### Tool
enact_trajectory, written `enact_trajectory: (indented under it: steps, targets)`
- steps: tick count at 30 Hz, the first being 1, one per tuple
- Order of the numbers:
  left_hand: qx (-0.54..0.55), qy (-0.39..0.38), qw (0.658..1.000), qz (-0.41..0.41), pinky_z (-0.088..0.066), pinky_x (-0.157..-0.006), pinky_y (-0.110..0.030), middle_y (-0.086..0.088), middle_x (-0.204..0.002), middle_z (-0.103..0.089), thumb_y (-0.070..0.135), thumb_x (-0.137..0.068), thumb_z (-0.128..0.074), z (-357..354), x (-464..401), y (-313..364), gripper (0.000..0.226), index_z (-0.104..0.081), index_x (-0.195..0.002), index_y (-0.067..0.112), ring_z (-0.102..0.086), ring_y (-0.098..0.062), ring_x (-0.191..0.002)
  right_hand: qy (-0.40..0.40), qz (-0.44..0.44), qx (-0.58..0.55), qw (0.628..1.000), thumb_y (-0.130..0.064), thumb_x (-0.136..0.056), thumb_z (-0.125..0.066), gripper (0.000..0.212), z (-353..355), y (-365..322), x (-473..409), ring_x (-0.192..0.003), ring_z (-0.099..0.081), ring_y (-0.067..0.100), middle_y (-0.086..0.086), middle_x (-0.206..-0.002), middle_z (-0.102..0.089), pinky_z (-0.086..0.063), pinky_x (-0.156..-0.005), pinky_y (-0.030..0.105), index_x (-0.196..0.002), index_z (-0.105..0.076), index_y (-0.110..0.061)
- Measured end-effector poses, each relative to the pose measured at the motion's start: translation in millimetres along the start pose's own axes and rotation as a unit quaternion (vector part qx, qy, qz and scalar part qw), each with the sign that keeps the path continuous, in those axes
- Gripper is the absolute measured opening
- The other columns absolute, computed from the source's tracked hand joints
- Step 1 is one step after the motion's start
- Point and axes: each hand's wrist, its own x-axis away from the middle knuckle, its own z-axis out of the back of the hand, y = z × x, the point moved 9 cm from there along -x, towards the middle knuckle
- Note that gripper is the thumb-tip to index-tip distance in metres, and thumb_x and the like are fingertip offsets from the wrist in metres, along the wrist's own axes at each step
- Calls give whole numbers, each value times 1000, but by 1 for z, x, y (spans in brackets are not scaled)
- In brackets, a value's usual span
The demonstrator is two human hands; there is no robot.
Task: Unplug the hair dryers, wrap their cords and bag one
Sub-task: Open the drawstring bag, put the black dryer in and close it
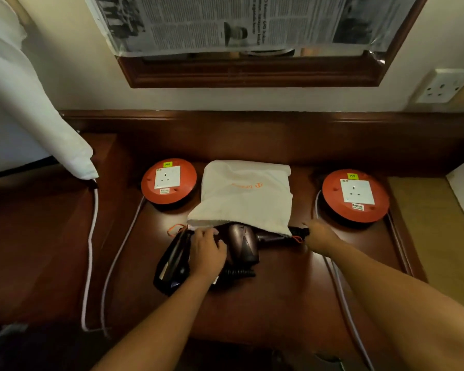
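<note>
Both arms reach over the dark wooden desk (292, 303) now; the left hand (208, 251) lies on top of the dryers, fingers bent over the gap between the two bodies, its fingertips at the white bag's open mouth, though I cannot tell whether it truly grips anything; the right hand (318, 234) is at the bag's right corner, fingers curled and seemingly pinching the rim of the cloth there, just by an orange drawstring (298, 239); the bag (247, 199) lies flat in the middle of the desk, orange lettering on it, mouth facing the person; the brown dryer (243, 243) lies at that mouth, its handle running right under the cloth edge, its body still outside; the black dryer (172, 263) lies just left of it, touching the left hand, wholly outside the bag; a coiled black cord (239, 273) sits bunched under the brown dryer; another orange drawstring loop (176, 228) trails at the bag's left corner; on either side sits a round red extension reel, the left reel (169, 180) and the right reel (355, 196), sockets face up with nothing plugged in; pale cables (118, 263) run from them down the desk; a wall socket (443, 85) shows at upper right; newspaper (239, 22) covers the framed mirror above; a white cloth (38, 103) hangs at left.
</note>
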Motion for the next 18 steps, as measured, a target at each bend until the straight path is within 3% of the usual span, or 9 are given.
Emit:
enact_trajectory:
  steps: [3, 7, 9, 12, 18]
  targets:
    - [37, -97, 992, 65, -44, -93, -32, -11, -127, -51, 33, -92, -58, -39, 1, -3, 36, -54, -122, 12, -53, -27, -112, -32, 75, 52, 995, -15, -78, -63, 38, -12, -6, -18, -105, -57, 30, 12, -119, -61, -44, -78, 30, -116, -59, -14]
    - [108, -183, 965, 153, -44, -98, -35, -12, -136, -51, 49, -92, -56, -70, -3, -3, 67, -35, -142, 10, -50, -30, -122, -67, 126, 98, 985, -20, -77, -64, 25, -33, -13, -34, -98, -55, 30, 10, -110, -60, -38, -74, 31, -97, -49, -20]
    - [140, -184, 957, 173, -39, -100, -35, -11, -147, -42, 51, -90, -58, -74, -4, 0, 80, -23, -150, 12, -43, -31, -131, -71, 134, 119, 981, -28, -77, -66, 31, -41, -12, -38, -101, -53, 30, 9, -111, -56, -40, -85, 37, -101, -47, -21]
    - [158, -194, 951, 180, -34, -106, -36, -10, -155, -30, 48, -87, -63, -85, -1, 3, 93, -7, -154, 15, -35, -32, -138, -61, 138, 143, 978, -34, -78, -67, 51, -48, -9, -40, -113, -47, 30, 8, -119, -49, -36, -99, 43, -123, -44, -21]
    - [176, -195, 948, 177, -30, -110, -39, -8, -158, -23, 43, -85, -68, -96, 10, 3, 100, -1, -154, 17, -30, -32, -140, -64, 149, 160, 974, -26, -80, -66, 54, -61, 0, -28, -115, -42, 31, 8, -119, -44, -35, -91, 40, -126, -39, -21]
